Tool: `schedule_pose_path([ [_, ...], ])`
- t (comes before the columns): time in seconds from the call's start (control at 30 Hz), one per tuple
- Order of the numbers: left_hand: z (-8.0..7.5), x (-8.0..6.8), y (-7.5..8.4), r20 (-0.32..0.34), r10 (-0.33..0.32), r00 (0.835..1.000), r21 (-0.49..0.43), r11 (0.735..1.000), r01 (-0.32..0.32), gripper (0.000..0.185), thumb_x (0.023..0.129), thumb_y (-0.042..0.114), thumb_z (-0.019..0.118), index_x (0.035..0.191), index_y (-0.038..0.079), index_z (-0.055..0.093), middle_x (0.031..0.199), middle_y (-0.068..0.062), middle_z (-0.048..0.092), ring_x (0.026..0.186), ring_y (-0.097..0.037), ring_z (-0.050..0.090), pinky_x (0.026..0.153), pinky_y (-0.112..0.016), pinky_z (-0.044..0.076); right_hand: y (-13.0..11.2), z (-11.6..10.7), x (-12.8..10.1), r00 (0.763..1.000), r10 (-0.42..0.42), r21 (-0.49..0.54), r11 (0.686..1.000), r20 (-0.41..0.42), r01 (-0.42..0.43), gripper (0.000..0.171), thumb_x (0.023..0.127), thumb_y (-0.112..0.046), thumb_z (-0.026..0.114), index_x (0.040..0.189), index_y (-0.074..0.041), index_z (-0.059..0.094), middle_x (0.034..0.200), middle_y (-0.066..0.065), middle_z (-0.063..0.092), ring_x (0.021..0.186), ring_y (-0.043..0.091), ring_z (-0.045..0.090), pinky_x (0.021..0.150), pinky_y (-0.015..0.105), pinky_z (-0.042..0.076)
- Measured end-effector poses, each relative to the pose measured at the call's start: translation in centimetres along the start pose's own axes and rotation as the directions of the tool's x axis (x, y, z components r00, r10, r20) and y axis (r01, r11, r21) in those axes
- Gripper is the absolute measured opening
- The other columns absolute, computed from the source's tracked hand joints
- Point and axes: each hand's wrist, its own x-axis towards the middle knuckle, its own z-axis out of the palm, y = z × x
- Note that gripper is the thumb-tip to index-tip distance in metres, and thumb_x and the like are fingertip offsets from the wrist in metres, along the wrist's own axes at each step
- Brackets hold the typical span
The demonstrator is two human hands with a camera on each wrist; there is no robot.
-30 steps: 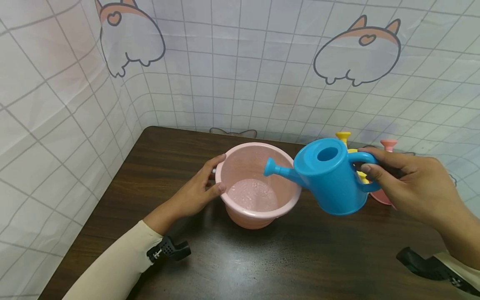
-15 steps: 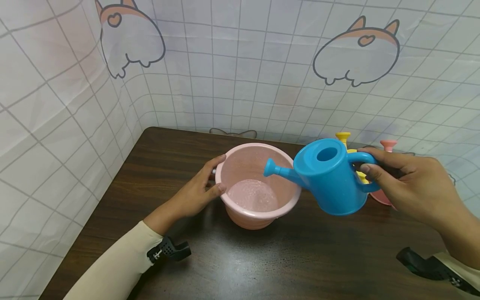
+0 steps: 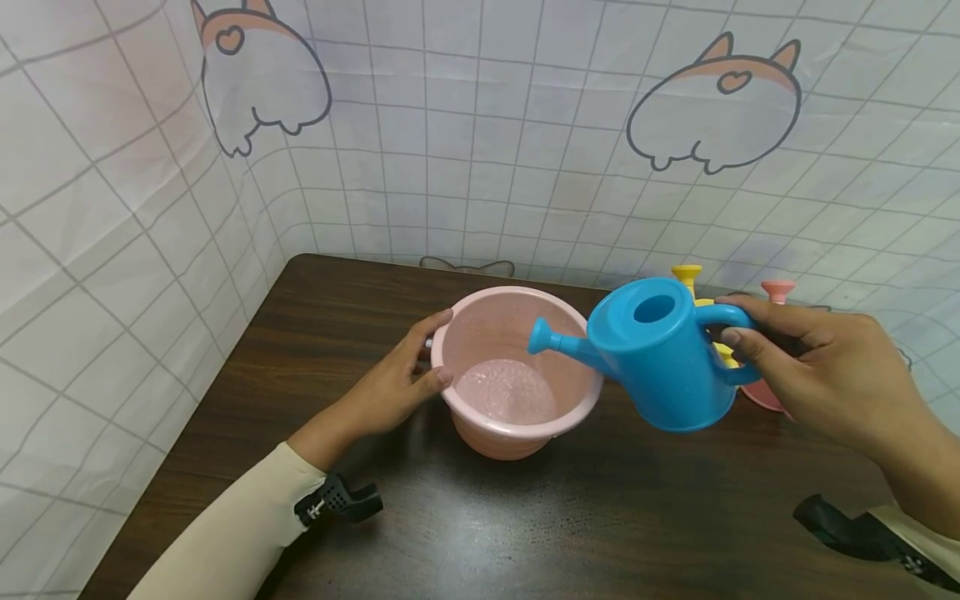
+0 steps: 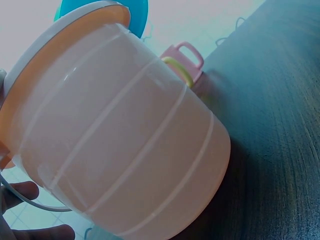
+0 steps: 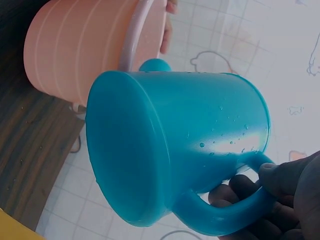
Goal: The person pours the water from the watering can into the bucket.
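Note:
A pink plastic bucket [image 3: 498, 443] stands on the table, with shallow rippling water [image 3: 508, 392] at its bottom. My left hand [image 3: 390, 379] grips its left rim, the thumb on the near side and the fingers toward the back. In the left wrist view the bucket's ribbed wall [image 4: 120, 130] fills much of the picture. My right hand [image 3: 847, 383] holds a blue watering can [image 3: 667, 379] by its handle, tilted left above the table. Its spout [image 3: 558, 340] reaches over the bucket's right rim. Droplets cling to the can's side [image 5: 215, 125] in the right wrist view.
Behind the blue can and right hand, a yellow watering can [image 3: 687, 273] and a pink one [image 3: 777, 290] stand partly hidden on the dark wooden table [image 3: 480, 533]. Printed white grid cloth [image 3: 525, 167] hangs at the back and left.
The bubbles and ripples in the bucket's water have shifted and thinned slightly. Both hands, the bucket and the blue watering can have hardly moved.

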Motion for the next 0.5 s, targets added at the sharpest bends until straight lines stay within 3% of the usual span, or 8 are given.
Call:
schedule_pose_path([
  [0.5, 0.02, -0.04, -0.02, 0.001, 0.01, 1.0, -0.02, 1.0, -0.01, 0.086, 0.095, 0.076, 0.045, 0.163, 0.032, 0.017, 0.148, -0.016, 0.041, 0.127, -0.03, 0.055, 0.094, -0.05, 0.052, 0.13, 0.11, -0.05, 1.0, -0.012, -0.005, 1.0, -0.005, 0.012, 0.037, 0.094, -0.002, 0.074, 0.13, 0.0, 0.069, 0.096, 0.024, 0.074, 0.049, 0.007, 0.04, 0.04, 0.026, 0.026],
])
